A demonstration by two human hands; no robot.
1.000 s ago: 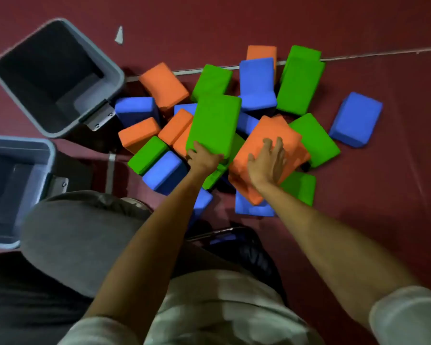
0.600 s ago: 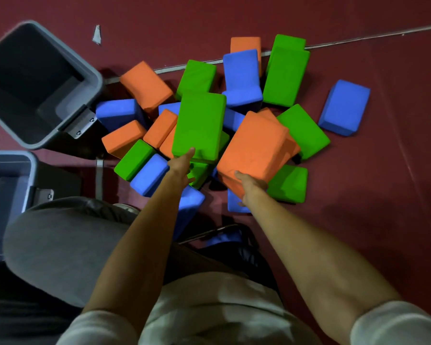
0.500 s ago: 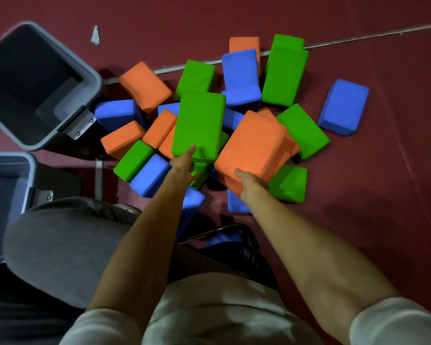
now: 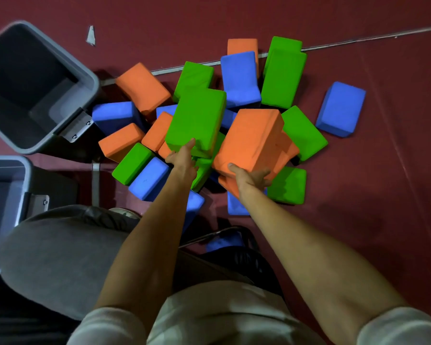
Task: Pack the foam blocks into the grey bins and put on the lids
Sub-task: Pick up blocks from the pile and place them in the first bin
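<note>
while the bins [image 4: 95, 80] stand open, both hands hold blocks.
left hand [image 4: 182, 159] grips the near end of the green block [image 4: 197, 119], right hand [image 4: 251, 176] the orange block [image 4: 250, 138], atop the pile [image 4: 238, 78]; foam seems light, squashy.

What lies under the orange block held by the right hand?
A second orange block shows beneath its right edge, a blue block near the right hand; the rest is covered.

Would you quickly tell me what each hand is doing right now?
Left hand: holding the top green block.
Right hand: holding the top orange block.
</note>
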